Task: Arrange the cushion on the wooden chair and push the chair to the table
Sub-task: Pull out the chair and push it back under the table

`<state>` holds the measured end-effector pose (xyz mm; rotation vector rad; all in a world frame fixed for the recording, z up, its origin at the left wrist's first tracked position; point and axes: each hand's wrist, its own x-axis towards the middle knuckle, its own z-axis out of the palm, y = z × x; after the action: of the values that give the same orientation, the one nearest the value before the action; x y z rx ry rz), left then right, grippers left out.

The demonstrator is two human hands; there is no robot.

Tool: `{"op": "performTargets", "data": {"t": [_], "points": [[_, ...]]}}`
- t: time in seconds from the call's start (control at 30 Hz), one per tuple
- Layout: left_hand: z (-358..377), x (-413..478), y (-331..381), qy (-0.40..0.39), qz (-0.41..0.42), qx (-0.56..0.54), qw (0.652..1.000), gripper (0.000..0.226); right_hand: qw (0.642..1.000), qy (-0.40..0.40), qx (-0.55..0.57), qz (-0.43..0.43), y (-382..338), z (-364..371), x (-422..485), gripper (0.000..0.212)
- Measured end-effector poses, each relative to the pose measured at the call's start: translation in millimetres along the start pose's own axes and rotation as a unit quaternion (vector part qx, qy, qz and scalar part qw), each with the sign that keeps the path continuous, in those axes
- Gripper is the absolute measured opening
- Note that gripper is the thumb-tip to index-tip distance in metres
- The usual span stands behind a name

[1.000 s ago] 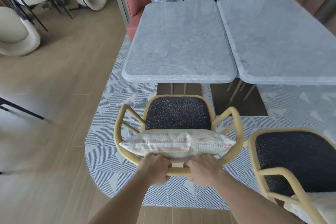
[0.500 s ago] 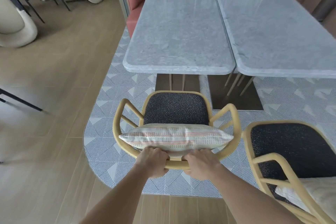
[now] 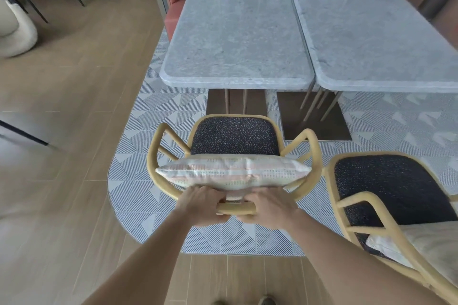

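The left hand (image 3: 203,207) and the right hand (image 3: 269,208) both grip the top rail of the yellow wooden chair with a dark seat (image 3: 235,136). A striped, pale cushion (image 3: 233,172) leans against the chair back. Past the chair stands the grey marble table (image 3: 235,37), a little apart.

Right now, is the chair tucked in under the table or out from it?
Out. The chair stands on the rug, its seat short of the table edge, with the table base visible between.
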<state>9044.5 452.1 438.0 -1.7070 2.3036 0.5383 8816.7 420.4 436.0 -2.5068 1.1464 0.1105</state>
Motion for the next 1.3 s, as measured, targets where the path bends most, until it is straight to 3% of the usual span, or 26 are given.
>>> {"op": "performTargets", "data": {"t": [0.07,0.13,0.23,0.33,0.43,0.5,0.63,0.87,1.1,1.3], "points": [[-11,-12,-1,0.019,-0.006,-0.130,0.991,0.056,0.993,0.049,0.105,-0.004,-3,-11,-5,0.057],[-26,-26,-2,0.096,-0.025,-0.271,0.957,0.056,0.975,0.117,0.187,0.019,-9,-29,-10,0.065],[-66,-50,6,0.270,-0.037,-0.464,0.843,0.059,0.914,0.234,0.326,0.058,-28,-71,-23,0.067],[-118,-75,31,0.419,0.041,-0.537,0.731,0.053,0.828,0.357,0.432,0.034,-52,-122,-51,0.066],[-157,-106,74,0.470,0.129,-0.550,0.678,0.056,0.769,0.440,0.461,-0.052,-73,-171,-99,0.081],[-177,-127,110,0.468,0.171,-0.546,0.674,0.059,0.748,0.459,0.470,-0.094,-84,-200,-138,0.088],[-207,-156,181,0.452,0.222,-0.520,0.690,0.067,0.746,0.483,0.442,-0.121,-82,-237,-216,0.094],[-229,-171,340,0.462,0.286,-0.482,0.687,0.068,0.735,0.533,0.399,-0.127,-15,-269,-370,0.094],[-206,-182,492,0.458,0.295,-0.498,0.674,0.067,0.751,0.532,0.376,-0.108,65,-283,-515,0.098],[-218,-149,562,0.458,0.292,-0.506,0.670,0.067,0.753,0.534,0.369,-0.108,123,-303,-555,0.100]]}}
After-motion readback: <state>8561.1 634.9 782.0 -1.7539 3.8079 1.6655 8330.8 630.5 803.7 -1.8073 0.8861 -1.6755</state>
